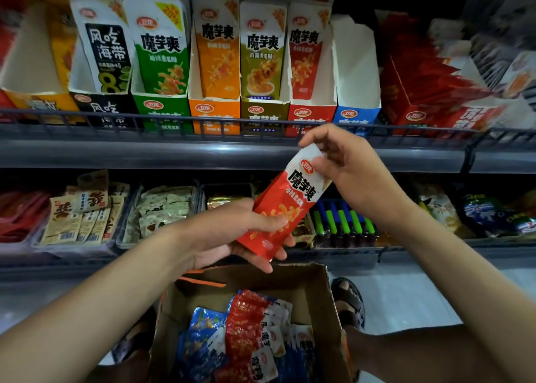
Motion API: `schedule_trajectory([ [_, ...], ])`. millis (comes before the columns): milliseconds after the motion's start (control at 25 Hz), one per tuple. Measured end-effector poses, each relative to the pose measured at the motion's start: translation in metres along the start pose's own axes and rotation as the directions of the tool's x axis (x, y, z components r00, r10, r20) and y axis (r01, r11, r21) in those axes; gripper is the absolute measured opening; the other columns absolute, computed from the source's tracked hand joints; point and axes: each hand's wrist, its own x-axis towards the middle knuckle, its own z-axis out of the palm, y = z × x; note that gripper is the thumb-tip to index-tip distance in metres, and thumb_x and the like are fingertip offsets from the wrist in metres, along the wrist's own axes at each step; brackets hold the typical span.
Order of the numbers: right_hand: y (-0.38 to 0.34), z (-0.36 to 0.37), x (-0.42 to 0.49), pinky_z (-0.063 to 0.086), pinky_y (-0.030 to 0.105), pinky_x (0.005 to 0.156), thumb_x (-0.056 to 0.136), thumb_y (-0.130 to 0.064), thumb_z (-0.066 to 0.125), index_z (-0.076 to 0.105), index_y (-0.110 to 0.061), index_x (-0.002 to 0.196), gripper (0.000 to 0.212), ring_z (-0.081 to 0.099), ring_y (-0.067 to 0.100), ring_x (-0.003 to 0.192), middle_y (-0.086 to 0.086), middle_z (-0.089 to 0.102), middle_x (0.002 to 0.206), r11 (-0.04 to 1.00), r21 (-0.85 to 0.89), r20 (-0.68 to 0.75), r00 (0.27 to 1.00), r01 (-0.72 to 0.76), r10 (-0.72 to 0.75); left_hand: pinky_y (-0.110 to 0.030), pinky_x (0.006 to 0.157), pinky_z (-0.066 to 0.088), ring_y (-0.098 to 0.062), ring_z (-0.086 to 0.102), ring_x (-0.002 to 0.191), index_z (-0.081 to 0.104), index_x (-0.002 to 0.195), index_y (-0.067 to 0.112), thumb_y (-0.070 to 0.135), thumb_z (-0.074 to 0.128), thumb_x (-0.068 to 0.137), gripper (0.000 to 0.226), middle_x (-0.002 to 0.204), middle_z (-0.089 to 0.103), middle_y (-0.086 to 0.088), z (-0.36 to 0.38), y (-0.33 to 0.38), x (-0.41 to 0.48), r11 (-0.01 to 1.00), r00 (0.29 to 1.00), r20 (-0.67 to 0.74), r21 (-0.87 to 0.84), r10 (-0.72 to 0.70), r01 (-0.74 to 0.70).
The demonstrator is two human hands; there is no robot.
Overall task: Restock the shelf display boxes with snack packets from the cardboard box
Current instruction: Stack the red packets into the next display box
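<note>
1. One railed shelf (145, 150) is the destination; lift over the rail
2. Cardboard box (324, 292) sits below, holding more packets (249, 333)
3. Red display box (311, 115) — matching colour — is judged the target slot
4. Red packet (290, 205) is held tilted just below the rail; turn it upright, print forward
5. Left hand (240, 231) grips its lower end; right hand (351, 165) pinches the top edge — guide with the right
</note>
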Motion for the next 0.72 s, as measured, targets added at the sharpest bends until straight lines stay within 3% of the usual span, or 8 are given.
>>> schedule_trajectory([
  [120,0.002,0.01,-0.004,0.057,0.043,0.083,0.098,-0.013,0.056,0.056,-0.024,0.115,0.02,0.063,0.012,0.095,-0.009,0.06,0.098,0.992,0.093,-0.169,0.98,-0.086,0.101,-0.035,0.07,0.06,-0.022,0.071,0.093,0.056,0.12,0.014,0.027,0.065,0.09,0.034,0.102,0.074,-0.008,0.005,-0.002,0.005,0.993,0.989,-0.117,0.087,0.089,-0.079],
  [280,-0.002,0.024,-0.014,0.051,0.035,0.094,0.093,-0.051,0.055,0.049,-0.032,0.124,0.037,0.056,0.008,0.111,-0.007,0.053,0.122,0.975,0.141,-0.146,0.97,-0.174,0.194,-0.034,0.072,0.06,-0.017,0.068,0.087,0.062,0.113,0.017,0.028,0.062,0.093,0.023,0.098,0.073,-0.006,0.01,-0.001,0.01,0.968,0.963,-0.208,0.216,0.174,-0.128],
  [360,-0.004,0.03,-0.013,0.047,0.032,0.095,0.092,-0.054,0.057,0.055,-0.033,0.115,0.031,0.053,0.009,0.111,-0.002,0.05,0.123,0.972,0.15,-0.203,0.956,-0.183,0.211,-0.034,0.073,0.059,-0.017,0.067,0.086,0.062,0.109,0.018,0.028,0.061,0.094,0.018,0.099,0.073,-0.008,0.015,0.0,0.012,0.958,0.951,-0.228,0.246,0.207,-0.15],
  [440,-0.006,0.031,-0.011,0.049,0.035,0.091,0.087,-0.053,0.062,0.059,-0.029,0.099,0.027,0.055,0.014,0.105,0.006,0.053,0.12,0.945,0.267,-0.24,0.937,-0.187,0.253,-0.033,0.073,0.059,-0.019,0.067,0.088,0.062,0.11,0.019,0.031,0.06,0.094,0.02,0.1,0.072,-0.009,0.021,0.002,0.013,0.957,0.948,-0.232,0.242,0.218,-0.16],
  [560,-0.009,0.031,-0.009,0.05,0.037,0.083,0.089,-0.043,0.065,0.059,-0.022,0.085,0.022,0.059,0.015,0.093,0.007,0.06,0.104,0.905,0.389,-0.269,0.919,-0.171,0.289,-0.037,0.079,0.06,-0.022,0.069,0.098,0.06,0.116,0.019,0.035,0.062,0.091,0.03,0.102,0.073,-0.006,0.025,0.005,0.016,0.972,0.969,-0.192,0.202,0.156,-0.116],
  [640,-0.008,0.033,-0.008,0.05,0.041,0.085,0.086,-0.046,0.066,0.057,-0.023,0.083,0.024,0.06,0.018,0.095,0.006,0.061,0.101,0.919,0.36,-0.292,0.916,-0.161,0.275,-0.04,0.079,0.06,-0.021,0.07,0.097,0.059,0.119,0.015,0.028,0.066,0.09,0.032,0.104,0.073,-0.006,0.025,0.007,0.016,0.992,0.986,-0.149,0.107,0.077,-0.061],
  [720,-0.009,0.037,-0.007,0.051,0.042,0.084,0.081,-0.055,0.062,0.054,-0.026,0.081,0.03,0.059,0.021,0.096,0.008,0.058,0.104,0.939,0.302,-0.305,0.917,-0.165,0.259,-0.043,0.077,0.06,-0.022,0.071,0.096,0.057,0.121,0.012,0.018,0.069,0.088,0.037,0.107,0.072,-0.008,0.025,0.007,0.017,0.999,0.981,-0.192,-0.03,0.011,-0.017],
])
